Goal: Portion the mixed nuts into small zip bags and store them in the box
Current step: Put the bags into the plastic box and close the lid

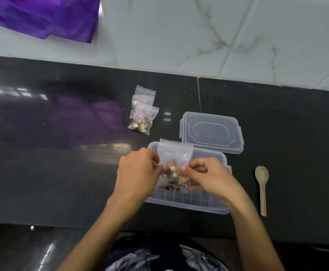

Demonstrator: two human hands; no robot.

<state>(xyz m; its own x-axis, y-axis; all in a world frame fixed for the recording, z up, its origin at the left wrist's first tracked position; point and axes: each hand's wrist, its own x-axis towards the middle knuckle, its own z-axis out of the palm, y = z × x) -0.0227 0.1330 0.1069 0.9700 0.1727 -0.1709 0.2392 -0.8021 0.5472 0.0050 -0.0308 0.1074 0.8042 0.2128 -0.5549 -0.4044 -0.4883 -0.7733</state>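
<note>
Pinching a small clear zip bag (174, 163) of mixed nuts upright, mouth up, our left hand (138, 173) and right hand (204, 176) fingers clamp its sides above the clear plastic box (189, 200).

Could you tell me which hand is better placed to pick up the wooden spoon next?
The right hand, probably. The wooden spoon lies on the counter to its right, past the box, while the left hand is on the far side. Both currently pinch the zip bag.

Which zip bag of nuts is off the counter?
The bag pinched by the left hand and right hand above the box; the others lie stacked.
</note>
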